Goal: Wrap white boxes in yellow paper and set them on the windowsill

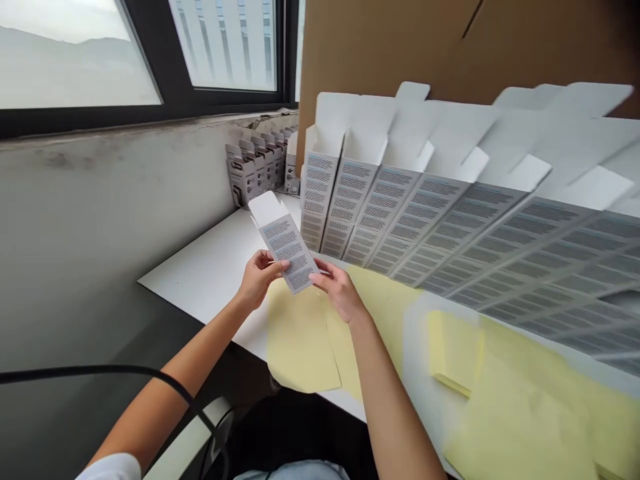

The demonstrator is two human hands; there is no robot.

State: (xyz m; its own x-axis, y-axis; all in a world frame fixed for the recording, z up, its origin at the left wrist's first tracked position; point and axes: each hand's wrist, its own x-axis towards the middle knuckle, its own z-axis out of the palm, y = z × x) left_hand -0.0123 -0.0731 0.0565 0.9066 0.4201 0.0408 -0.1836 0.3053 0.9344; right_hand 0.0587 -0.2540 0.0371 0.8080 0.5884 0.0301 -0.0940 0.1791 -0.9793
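Fingers (278,265) first: found those of the left hand (257,277) pinched on the lower left edge of a carton (286,245), thumb on its printed face. Found the right hand (341,291) gripping the carton's lower right corner likewise, fingertips on the edge. Noted the carton looking flattened, tilted, top flap up and away, held clear above a table (210,267). Logged yellow sheets (300,340) directly under the carton and spreading right of it, one overhanging the table edge. Recorded a row of open cartons (400,200) just right of and behind the carton, flaps up, print facing out, blurred farther right. Saw small grey boxes (255,170) behind the carton, against a wall (100,220). Saw brown cardboard (380,47) behind and right of the carton, a window (75,53) up left of it, a black cable (150,377) below left of it.
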